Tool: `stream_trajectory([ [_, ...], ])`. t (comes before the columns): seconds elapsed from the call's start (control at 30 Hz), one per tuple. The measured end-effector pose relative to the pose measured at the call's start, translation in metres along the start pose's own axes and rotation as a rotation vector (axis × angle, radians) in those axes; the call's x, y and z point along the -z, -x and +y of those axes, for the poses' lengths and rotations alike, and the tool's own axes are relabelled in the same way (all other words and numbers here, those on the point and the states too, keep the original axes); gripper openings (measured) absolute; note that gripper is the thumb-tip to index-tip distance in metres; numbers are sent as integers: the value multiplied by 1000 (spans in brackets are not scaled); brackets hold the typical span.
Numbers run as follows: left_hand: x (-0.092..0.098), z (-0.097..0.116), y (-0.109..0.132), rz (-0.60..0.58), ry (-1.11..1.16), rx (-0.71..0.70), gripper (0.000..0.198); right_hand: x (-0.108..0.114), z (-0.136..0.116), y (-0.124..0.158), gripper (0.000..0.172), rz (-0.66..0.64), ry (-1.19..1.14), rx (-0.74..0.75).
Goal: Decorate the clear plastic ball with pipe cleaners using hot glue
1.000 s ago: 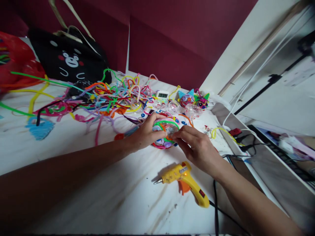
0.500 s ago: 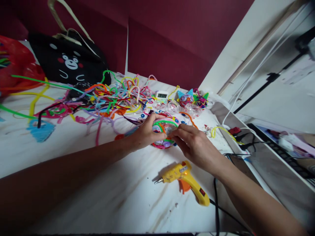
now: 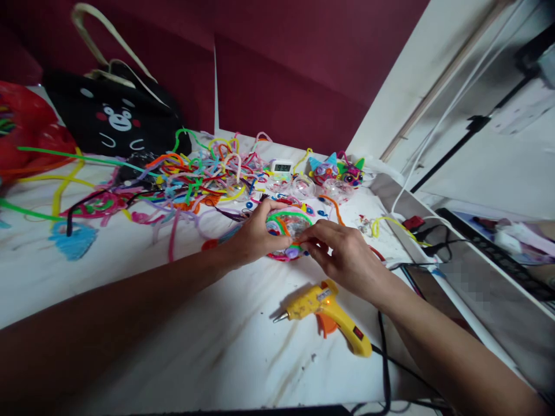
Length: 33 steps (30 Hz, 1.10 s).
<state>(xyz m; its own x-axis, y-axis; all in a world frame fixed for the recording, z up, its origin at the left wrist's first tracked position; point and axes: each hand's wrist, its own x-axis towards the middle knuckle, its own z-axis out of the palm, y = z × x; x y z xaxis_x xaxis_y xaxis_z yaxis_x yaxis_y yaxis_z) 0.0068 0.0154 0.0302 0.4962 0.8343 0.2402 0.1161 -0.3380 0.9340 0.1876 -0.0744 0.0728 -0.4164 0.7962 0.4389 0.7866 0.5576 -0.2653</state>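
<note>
A round, multicoloured pipe-cleaner craft piece [image 3: 293, 224] lies on the white table, with green, orange and pink strands and a purple bit at its lower edge. My left hand [image 3: 254, 237] grips its left side, thumb in front and fingers over the far edge. At its right side, my right hand [image 3: 344, 248] has thumb and fingers pinched together against the piece. Whatever sits between those fingertips is too small to make out. Nearer to me, a yellow hot glue gun [image 3: 340, 315] rests on its side, nozzle pointing left, with a small orange light showing.
Tangled pipe cleaners [image 3: 203, 173] spread across the back left, before a black bag [image 3: 117, 118]. A small digital clock [image 3: 281, 167], clear plastic cups [image 3: 303, 186] and two finished-looking cat-eared pieces [image 3: 325, 169] stand behind. A phone [image 3: 433, 289] and black cable [image 3: 383, 358] lie right.
My right fingers have shifted slightly at the piece's right edge, with a gap now between thumb and fingers behind the tips. My left hand keeps its hold. The camera view has tilted slightly.
</note>
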Motion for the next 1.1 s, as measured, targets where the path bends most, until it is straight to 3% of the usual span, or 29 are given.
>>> stream_trajectory([
  [0.3,0,0,-2,3,-9,-3,61,7,8,5,13,55,20,4],
  [1.1,3,4,-1,-46,26,19,61,3,12,3,9,48,118,34],
])
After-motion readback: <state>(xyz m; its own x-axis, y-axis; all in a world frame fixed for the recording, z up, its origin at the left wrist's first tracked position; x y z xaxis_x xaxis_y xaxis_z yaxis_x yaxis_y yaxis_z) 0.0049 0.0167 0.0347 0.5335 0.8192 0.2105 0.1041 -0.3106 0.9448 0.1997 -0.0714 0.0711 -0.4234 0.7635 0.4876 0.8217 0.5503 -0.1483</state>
